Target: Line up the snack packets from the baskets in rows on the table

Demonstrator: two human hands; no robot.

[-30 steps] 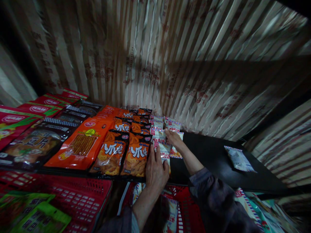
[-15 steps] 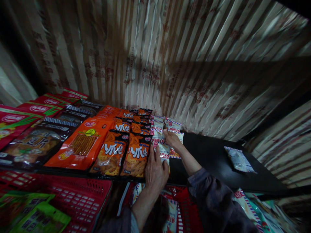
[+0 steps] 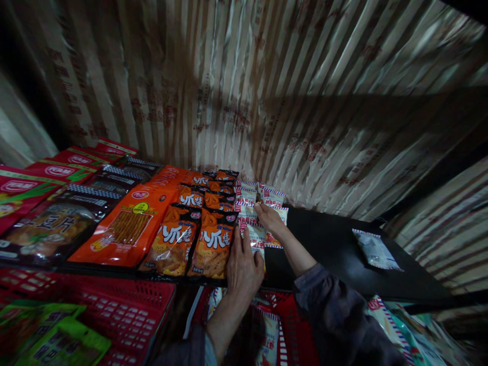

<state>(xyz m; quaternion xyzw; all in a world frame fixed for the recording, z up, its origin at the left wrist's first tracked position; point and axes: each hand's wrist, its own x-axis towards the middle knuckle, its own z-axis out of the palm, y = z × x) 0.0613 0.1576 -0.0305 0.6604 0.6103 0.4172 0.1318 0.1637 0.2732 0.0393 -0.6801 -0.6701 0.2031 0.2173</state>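
White packets [image 3: 256, 239] at the hands: set in two columns on the dark shelf [image 3: 324, 249], directly right of the orange-and-black packets [image 3: 212, 244]; touched by both hands.
Left hand [image 3: 244, 272]: laid over the front of the left white column, fingers extended, thumb held apart.
Right hand [image 3: 270, 218]: reached farther back, fingers bent, tips set where the two white columns meet; whether a packet is pinched cannot be told.
Sleeves [image 3: 335, 305]: dark, worn on both forearms.
Orange-and-black rows: likewise arranged in two columns.
Farther left: orange bags [image 3: 125, 223], then dark bags [image 3: 57, 223], then red bags [image 3: 23, 189].
Lone pale packet [image 3: 375, 250]: placed well apart, toward the shelf's right end.
Below shelf: red basket [image 3: 152, 300], by which green bags [image 3: 68, 343] are held.
Backdrop: closed off by striped sheeting [image 3: 229, 101], printed in red.
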